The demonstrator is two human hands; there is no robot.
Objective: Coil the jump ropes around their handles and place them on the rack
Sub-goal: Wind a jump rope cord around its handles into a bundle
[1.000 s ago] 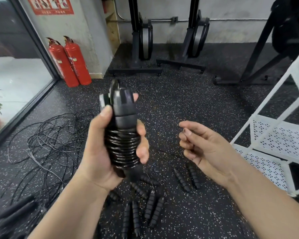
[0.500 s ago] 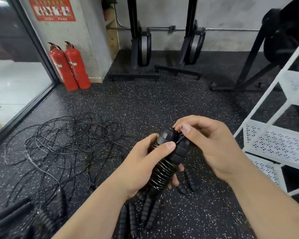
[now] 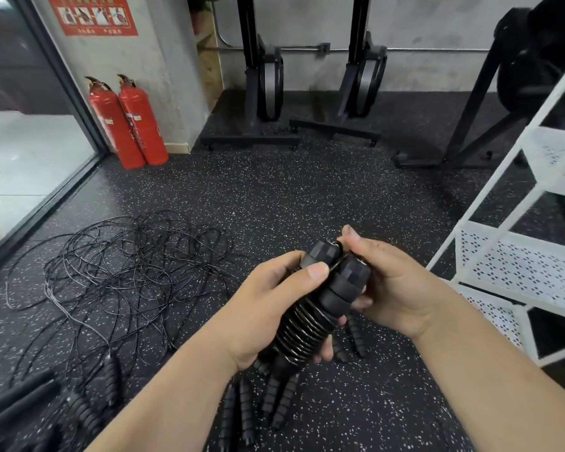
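Right hand [image 3: 402,288] shifted behind jump rope [image 3: 310,327]; rack [image 3: 519,269] edge near.

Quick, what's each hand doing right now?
Left hand: holding the coiled jump rope around its middle.
Right hand: gripping that same rope at its top end.

I get just 1 view, from the head: a wide-angle camera facing forward and down, close above the left hand [image 3: 265,308] and right hand [image 3: 402,288], with the floor [image 3: 307,197] beyond and the wall [image 3: 437,27] along the top
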